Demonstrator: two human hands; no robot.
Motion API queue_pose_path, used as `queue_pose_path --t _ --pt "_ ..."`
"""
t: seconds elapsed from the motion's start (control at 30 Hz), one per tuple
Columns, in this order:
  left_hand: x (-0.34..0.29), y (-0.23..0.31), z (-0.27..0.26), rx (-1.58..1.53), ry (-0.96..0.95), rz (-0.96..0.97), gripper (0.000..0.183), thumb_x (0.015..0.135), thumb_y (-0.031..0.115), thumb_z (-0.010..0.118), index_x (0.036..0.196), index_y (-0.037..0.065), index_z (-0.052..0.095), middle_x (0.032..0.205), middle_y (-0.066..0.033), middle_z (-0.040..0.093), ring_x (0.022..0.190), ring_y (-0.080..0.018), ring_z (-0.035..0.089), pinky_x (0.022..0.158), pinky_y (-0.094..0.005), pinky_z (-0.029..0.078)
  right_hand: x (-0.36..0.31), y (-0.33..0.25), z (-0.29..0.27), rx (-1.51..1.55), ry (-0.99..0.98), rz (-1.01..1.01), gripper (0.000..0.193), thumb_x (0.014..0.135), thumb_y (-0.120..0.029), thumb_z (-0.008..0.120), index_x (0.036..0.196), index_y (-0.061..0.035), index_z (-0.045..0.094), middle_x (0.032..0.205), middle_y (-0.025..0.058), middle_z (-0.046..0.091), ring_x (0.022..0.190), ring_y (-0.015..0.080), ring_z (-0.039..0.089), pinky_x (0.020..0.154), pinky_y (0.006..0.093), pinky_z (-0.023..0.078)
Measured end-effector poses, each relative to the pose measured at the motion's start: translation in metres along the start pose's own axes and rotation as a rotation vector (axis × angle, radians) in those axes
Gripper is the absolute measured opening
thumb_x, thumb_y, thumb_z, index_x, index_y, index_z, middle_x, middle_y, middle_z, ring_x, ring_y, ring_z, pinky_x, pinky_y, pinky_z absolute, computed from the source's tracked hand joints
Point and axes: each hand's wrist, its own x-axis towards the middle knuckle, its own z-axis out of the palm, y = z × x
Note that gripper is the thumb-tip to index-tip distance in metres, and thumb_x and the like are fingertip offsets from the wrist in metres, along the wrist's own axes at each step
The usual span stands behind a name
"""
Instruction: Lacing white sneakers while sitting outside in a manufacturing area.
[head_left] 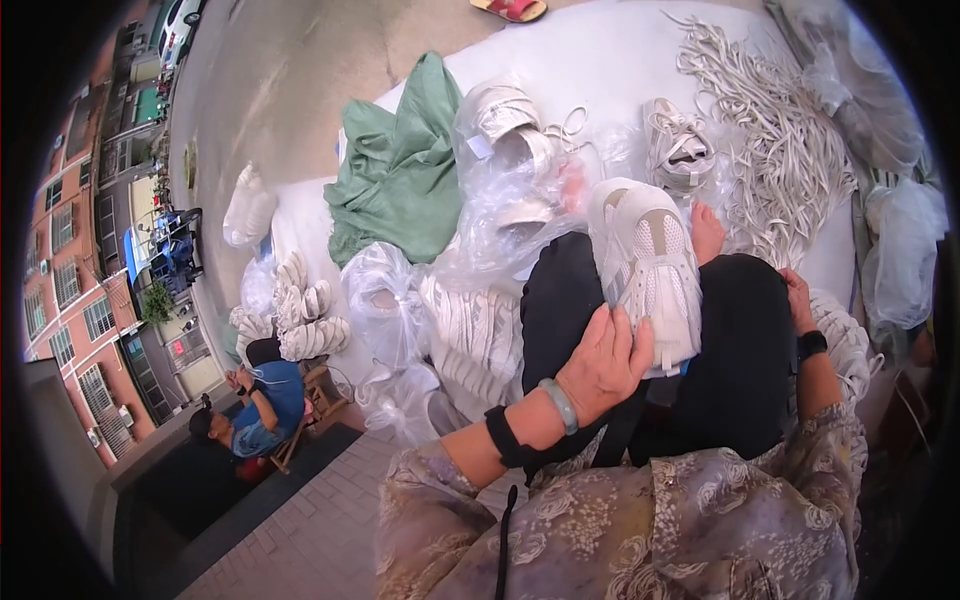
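A white mesh sneaker with a beige panel rests across my dark-trousered lap. Behind it and to its left is a second white shoe, partly covered by the first. My left hand lies against the near left side of the front shoe, fingers extended and slightly apart, thumb out of sight. Beyond my right knee, my right hand hangs low beside the thigh, close to a pile of white shoes. Its fingers are mostly hidden, so whether it holds anything does not show.
A large heap of off-white laces spreads over a white sheet. Another laced shoe sits beside it. Bagged shoes, a stacked shoe row and a green cloth lie leftward. A seated person is farther left.
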Motion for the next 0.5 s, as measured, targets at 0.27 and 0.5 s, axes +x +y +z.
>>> queue_pose_path --t 0.27,0.5 --pt "-0.009 0.017 -0.010 0.147 -0.094 -0.098 0.041 0.078 0.007 0.046 0.118 -0.003 0.044 0.101 -0.0228 0.052 0.091 -0.0302 0.054 0.090 -0.0454 0.038 -0.148 -0.151 0.037 -0.082 -0.080 -0.056 0.007 0.083 -0.011 0.056 0.082 -0.0051 0.060 0.084 -0.0051 0.059 0.078 0.0042 0.047 0.074 0.0206 0.037" --pt "0.017 0.075 -0.074 -0.753 0.301 0.086 0.075 0.059 0.013 0.073 0.127 0.002 0.041 0.120 -0.0159 0.050 0.112 -0.0331 0.046 0.096 -0.0406 0.034 -0.300 -0.270 0.103 -0.610 -0.452 -0.513 0.012 0.086 -0.014 0.052 0.085 -0.0024 0.055 0.080 0.0064 0.059 0.086 0.0168 0.057 0.072 0.0284 0.042"
